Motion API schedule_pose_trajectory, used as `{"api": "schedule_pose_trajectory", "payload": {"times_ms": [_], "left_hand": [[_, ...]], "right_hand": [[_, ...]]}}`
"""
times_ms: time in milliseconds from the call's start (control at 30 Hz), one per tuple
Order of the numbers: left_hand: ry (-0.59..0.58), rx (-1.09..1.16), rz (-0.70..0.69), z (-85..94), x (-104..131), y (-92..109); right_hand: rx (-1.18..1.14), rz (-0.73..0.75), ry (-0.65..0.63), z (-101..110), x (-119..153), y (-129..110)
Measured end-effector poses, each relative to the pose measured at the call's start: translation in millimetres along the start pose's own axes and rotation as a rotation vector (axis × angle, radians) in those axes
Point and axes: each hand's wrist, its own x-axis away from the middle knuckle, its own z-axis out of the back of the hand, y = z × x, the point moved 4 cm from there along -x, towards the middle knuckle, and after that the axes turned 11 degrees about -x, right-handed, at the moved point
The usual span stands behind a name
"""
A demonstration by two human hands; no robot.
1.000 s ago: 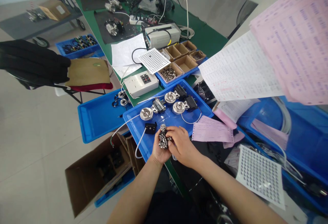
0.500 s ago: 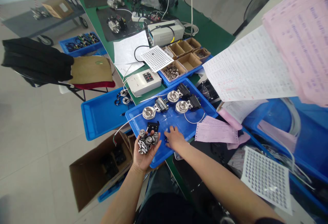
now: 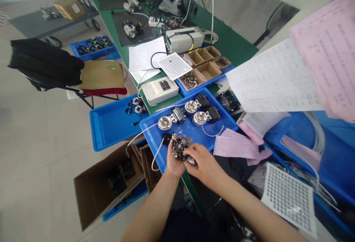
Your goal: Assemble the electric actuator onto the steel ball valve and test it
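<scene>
Over the near part of the blue tray [image 3: 149, 122], my left hand [image 3: 174, 162] is curled palm up round a black and silver metal assembly [image 3: 179, 146] with round knobs. My right hand [image 3: 201, 160] has its fingers closed at the right side of that assembly, on a silver part; the fingertips' exact hold is partly hidden. Just left of the hands lies a black block [image 3: 166, 139] with a white cable. Farther back in the tray are silver hex-shaped fittings [image 3: 165, 123] joined to dark connectors.
A grey box [image 3: 160, 89], cardboard bins [image 3: 191, 80] of small metal parts and a perforated white sheet [image 3: 174, 66] stand beyond the tray. Pink papers [image 3: 235, 144] lie at its right. An open carton [image 3: 94, 190] is at lower left; papers hang at upper right.
My left hand has moved right with the assembly. My right hand has left the tray floor and come to the assembly. The black block's white cable now shows. The view has shifted slightly.
</scene>
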Motion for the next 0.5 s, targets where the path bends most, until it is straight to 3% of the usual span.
{"api": "schedule_pose_trajectory", "payload": {"times_ms": [200, 367, 500], "left_hand": [[-0.023, 0.041, 0.021, -19.3, -7, -21], [-0.036, 0.011, 0.025, -22.7, -5, -21], [-0.053, -0.047, -0.009, -19.9, 1, -15]], "right_hand": [[0.236, 0.244, 0.200, -18, 9, 5], [0.297, 0.266, 0.286, -25, 16, 22], [0.352, 0.353, 0.319, -34, 20, 23]]}}
